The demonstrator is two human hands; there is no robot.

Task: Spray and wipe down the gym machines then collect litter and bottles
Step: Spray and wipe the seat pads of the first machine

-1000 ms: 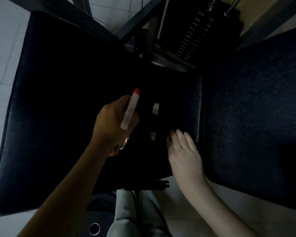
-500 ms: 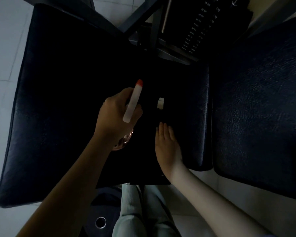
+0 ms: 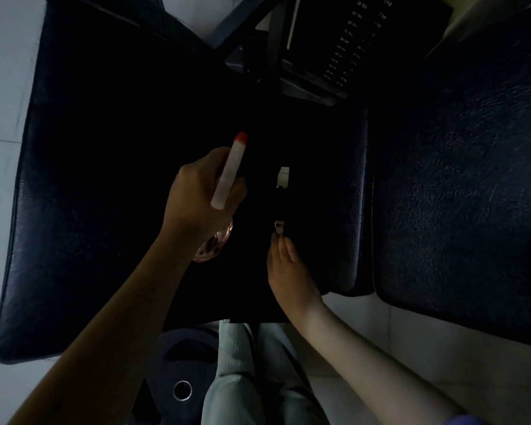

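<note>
Below you the dark padded surface fills the left and the middle; its skin is finely grained. A second dark pad stands just beside it on your right. Under both is the pale tiled floor, and on it, at the near edge of the surface, lies a dark weight plate with a metal-ringed hole.

Pale ribbed trousers are worn (blue sleeve edge on right arm).

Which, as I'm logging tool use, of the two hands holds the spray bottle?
The left hand: it grips the red-tipped spray bottle; the right hand lies with fingers straight, apart from it.
</note>
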